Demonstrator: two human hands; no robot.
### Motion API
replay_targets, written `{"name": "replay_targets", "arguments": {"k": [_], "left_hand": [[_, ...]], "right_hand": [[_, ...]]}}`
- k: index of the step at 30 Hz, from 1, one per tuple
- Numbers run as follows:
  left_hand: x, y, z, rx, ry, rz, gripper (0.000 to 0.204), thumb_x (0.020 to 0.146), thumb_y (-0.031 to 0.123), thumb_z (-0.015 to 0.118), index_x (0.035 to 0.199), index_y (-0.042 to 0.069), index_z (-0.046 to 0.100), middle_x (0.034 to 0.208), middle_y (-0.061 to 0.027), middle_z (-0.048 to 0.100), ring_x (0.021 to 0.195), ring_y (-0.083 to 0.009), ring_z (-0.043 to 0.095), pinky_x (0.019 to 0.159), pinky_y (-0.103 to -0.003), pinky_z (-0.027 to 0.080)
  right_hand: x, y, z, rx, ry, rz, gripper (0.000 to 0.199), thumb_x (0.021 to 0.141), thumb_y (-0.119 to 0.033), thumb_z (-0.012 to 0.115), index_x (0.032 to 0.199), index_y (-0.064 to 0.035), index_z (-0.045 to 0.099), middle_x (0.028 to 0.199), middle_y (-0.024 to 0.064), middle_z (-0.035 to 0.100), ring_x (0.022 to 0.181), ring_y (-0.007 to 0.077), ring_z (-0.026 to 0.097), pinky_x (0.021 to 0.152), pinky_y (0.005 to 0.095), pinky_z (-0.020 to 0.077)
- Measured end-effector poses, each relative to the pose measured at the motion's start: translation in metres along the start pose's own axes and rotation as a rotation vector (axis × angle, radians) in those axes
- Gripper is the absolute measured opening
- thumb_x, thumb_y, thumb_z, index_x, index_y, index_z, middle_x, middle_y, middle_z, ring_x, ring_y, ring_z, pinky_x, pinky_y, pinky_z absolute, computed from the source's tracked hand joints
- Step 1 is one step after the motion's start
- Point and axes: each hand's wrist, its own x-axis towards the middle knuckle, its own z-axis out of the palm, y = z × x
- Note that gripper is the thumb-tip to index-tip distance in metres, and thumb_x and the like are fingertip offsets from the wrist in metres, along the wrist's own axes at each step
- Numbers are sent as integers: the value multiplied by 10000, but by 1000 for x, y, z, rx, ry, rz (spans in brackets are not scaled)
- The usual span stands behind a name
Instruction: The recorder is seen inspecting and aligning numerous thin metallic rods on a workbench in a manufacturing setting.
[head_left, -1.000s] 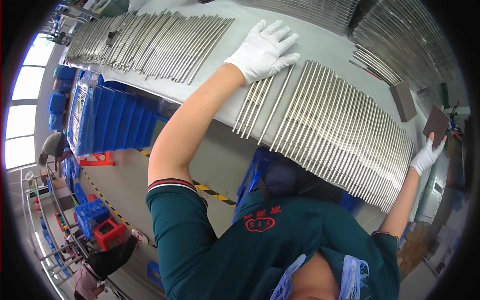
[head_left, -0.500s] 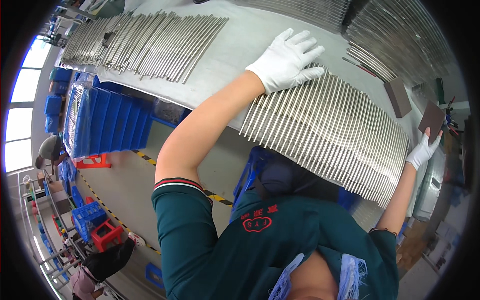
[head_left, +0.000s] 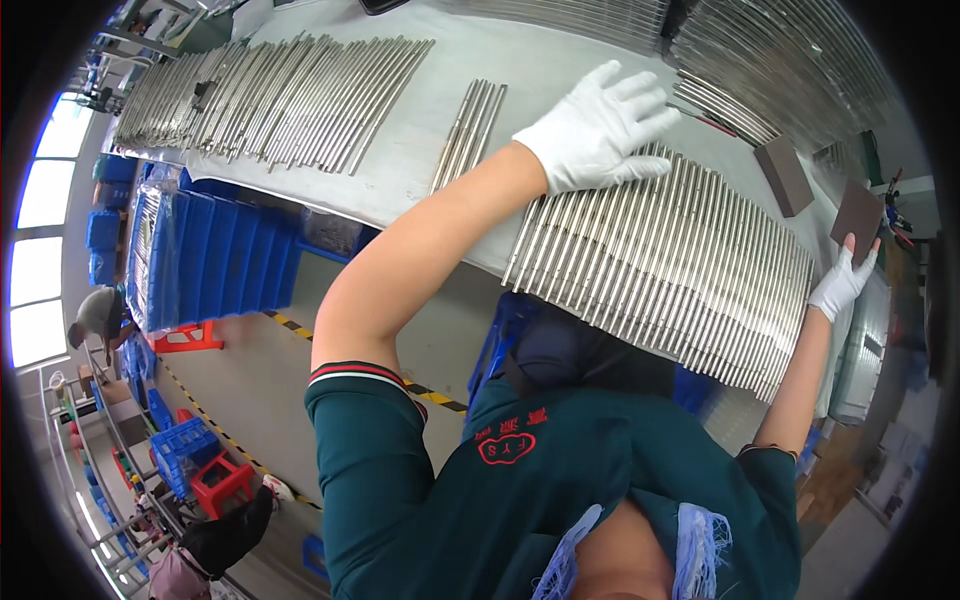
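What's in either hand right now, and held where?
Right hand: brown block, gripped at its near end. Left hand: nothing visibly gripped; it lies open over the rods.

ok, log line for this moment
left hand: spread over large rod row | right hand: holding brown block | small rod group: apart, left of row

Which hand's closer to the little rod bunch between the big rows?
Left. The left hand is just right of the little bunch, over a big row; the right hand is beyond that row's far end.
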Motion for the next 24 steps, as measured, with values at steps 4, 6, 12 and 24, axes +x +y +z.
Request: {"name": "replay_targets", "arguments": {"k": [4,6,12,24], "left_hand": [[11,16,19,-132,-5,-39,664,985,564,433,1365,28,532,1400,-186,534,1386,-359,417,1154,-535,290],[5,10,20,-118,-1,-55,661,986,562,433,1363,29,534,1393,-188,536,1382,-361,421,1151,-536,296],[-25,-25,-6,82,-115,-124,658,995,555,419,1372,28,533,1411,-206,525,1388,-367,410,1161,-524,287],[-6,0,5,3,-61,-53,652,998,552,410,1386,41,528,1413,-190,529,1386,-366,412,1162,-532,282]], "right_hand": [[-2,-5,1,-11,18,-4,674,945,-336,687,1493,-50,417,1486,171,469,1314,240,492,1101,339,357],[-2,-7,1,-9,19,2,678,943,-338,690,1492,-48,417,1484,173,471,1310,241,496,1100,339,359],[-2,-8,-3,53,34,30,690,942,-334,692,1488,-21,411,1480,164,472,1296,229,504,1095,333,366],[-3,-11,0,16,28,33,722,928,-370,702,1498,-42,405,1496,166,453,1334,241,469,1117,339,340]]}}
